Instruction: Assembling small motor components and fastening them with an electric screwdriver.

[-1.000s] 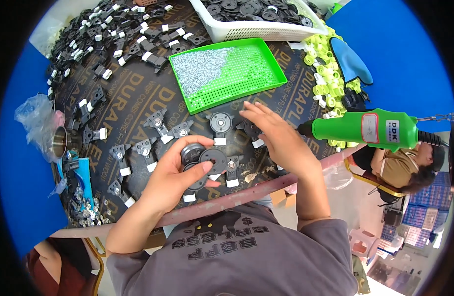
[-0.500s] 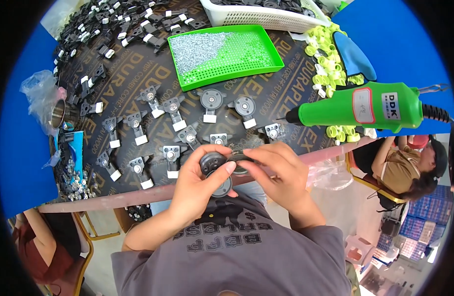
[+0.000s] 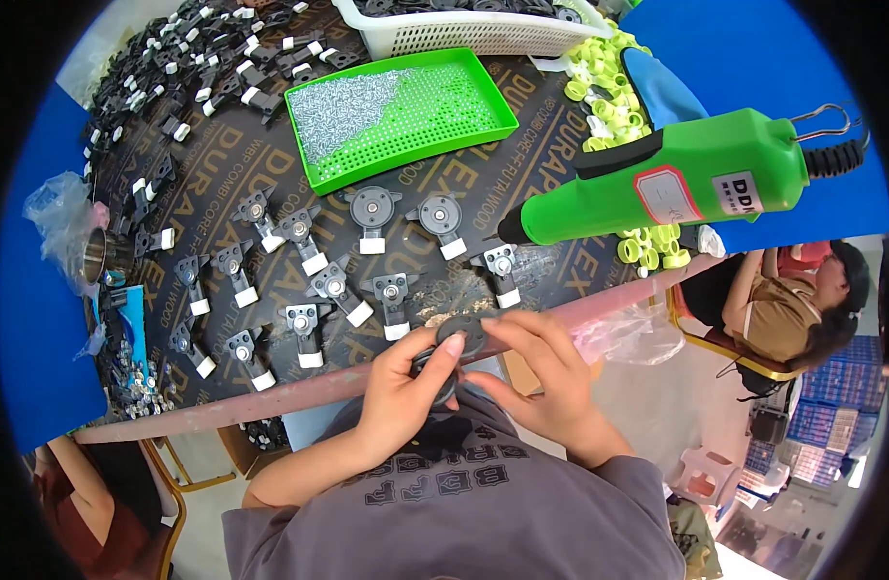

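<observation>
Now | left hand point(image 3: 401, 391) + right hand point(image 3: 541, 372) grip one black disc part point(image 3: 457, 333) | one green screwdriver point(image 3: 657, 184) | one green tray point(image 3: 401, 114)

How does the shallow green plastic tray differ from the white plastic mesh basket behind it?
The shallow green plastic tray is bright green with low walls; the white plastic mesh basket is white, with taller slotted walls. The tray holds small silvery screws heaped at its left end; the basket holds dark round parts. Both are rectangular and sit on the dark printed mat.
</observation>
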Motion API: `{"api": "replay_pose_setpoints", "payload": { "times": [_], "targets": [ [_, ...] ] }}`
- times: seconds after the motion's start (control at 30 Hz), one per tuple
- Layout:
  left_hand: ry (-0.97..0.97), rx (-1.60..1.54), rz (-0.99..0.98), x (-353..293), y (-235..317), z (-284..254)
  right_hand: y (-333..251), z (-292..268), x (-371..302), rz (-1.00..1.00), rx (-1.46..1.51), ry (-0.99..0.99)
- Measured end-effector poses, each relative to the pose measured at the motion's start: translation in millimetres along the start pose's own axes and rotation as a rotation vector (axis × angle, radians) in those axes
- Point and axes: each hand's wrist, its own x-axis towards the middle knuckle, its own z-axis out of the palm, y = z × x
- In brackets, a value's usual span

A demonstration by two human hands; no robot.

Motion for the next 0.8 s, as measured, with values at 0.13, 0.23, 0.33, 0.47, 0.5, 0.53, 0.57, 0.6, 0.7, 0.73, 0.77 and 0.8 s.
{"api": "replay_pose_setpoints", "payload": {
  "times": [0.13,0.23,0.33,0.47,0.5,0.53,0.57,0.6,0.7,0.73,0.77,0.8],
  "targets": [
    [-0.052,0.058,0.067,9.3,-12.7,11.0,7.6,6.6,-8.0,0.035,-0.078,0.045],
    [-0.094,0.159,0.08,15.0,-9.5,11.6,15.7,3.1,-6.2,0.012,-0.098,0.051],
    [-0.144,0.267,0.095,20.3,-10.3,8.1,20.3,-5.7,1.9,0.022,-0.05,-0.029],
    [-0.13,0.218,-0.009,17.5,-3.0,13.7,48.8,-24.5,25.1,0.051,-0.046,-0.197],
    [-0.133,0.217,-0.009,18.0,-3.5,12.9,54.3,-29.3,34.3,0.078,-0.109,-0.224],
    [-0.18,0.166,-0.034,17.6,-4.3,10.0,60.3,-28.9,39.8,0.08,-0.112,-0.224],
    [-0.228,0.116,-0.059,17.2,-4.4,6.6,66.3,-27.4,43.5,0.097,-0.094,-0.253],
    [-0.231,0.115,-0.06,16.9,-4.3,3.6,71.3,-25.9,46.5,0.113,-0.075,-0.282],
    [-0.331,-0.124,-0.191,15.3,-1.8,-4.6,77.1,-22.3,51.7,0.101,-0.059,-0.345],
    [-0.35,-0.188,-0.242,13.9,2.9,-5.9,78.2,-21.1,52.9,0.118,-0.059,-0.375],
    [-0.371,-0.252,-0.293,12.7,7.0,-6.9,80.1,-21.2,53.2,0.117,-0.058,-0.379],
    [-0.369,-0.256,-0.293,11.8,9.1,-8.4,82.5,-22.0,53.2,0.126,-0.02,-0.385]
  ]
}}
